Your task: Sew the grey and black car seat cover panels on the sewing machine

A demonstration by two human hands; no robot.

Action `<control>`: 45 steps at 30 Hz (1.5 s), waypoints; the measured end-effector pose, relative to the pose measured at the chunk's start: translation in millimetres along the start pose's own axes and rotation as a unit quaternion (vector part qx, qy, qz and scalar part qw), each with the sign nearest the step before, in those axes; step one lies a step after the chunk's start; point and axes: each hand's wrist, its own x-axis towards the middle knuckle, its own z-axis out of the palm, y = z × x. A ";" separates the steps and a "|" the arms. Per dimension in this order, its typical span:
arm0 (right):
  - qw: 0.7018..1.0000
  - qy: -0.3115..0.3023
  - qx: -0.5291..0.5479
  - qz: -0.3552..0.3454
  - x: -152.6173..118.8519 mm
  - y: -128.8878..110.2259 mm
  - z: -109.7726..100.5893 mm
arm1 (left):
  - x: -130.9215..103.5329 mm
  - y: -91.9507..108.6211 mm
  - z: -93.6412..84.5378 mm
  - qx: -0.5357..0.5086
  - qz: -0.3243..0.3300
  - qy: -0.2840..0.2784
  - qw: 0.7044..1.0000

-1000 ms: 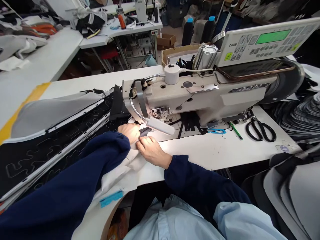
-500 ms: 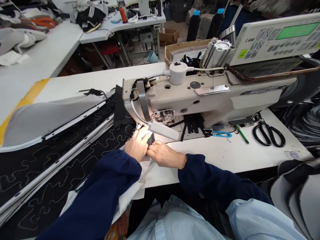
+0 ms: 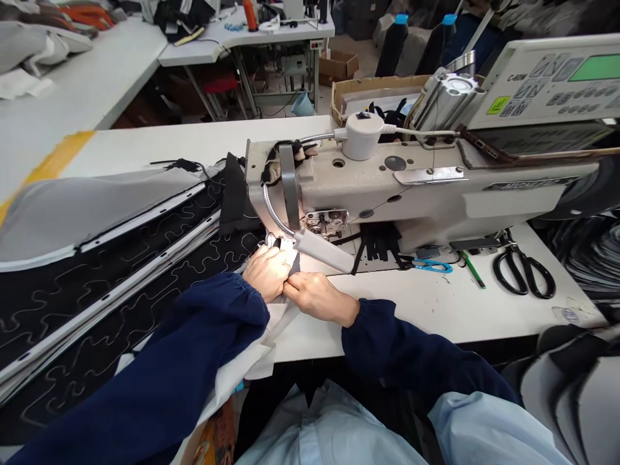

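Note:
Under the lit head of a sewing machine [image 3: 378, 187], my left hand [image 3: 266, 272] presses down with its fingers together on a fabric panel [image 3: 194, 263], black with wavy light stitching. Its fingertips lie close to the needle area, partly lost in the lamp's glare. Close against it, my right hand [image 3: 317, 296] is closed, thumb and fingers pinching the near end of a dark fabric strip [image 3: 296, 263]. White backing [image 3: 259, 355] of the work hangs over the table's front edge. The needle itself is hidden behind the lamp [image 3: 324, 252].
Right of the hands lie cut black strips [image 3: 380, 242], blue thread snips [image 3: 431, 265], a green pen [image 3: 473, 270] and black-handled scissors [image 3: 526, 271]. A control panel [image 3: 542, 81] tops the machine. Stacked pieces [image 3: 588, 381] stand at lower right. A cardboard box [image 3: 339, 103] sits behind.
The view has shifted a little, so the machine appears farther right. Both hands remain together at the machine, the left creeping slightly toward the needle area.

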 end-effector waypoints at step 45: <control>0.989 0.063 0.043 0.130 1.1 23.2 29.1 | 28.1 0.8 -26.8 -0.111 -0.105 -0.095 0.984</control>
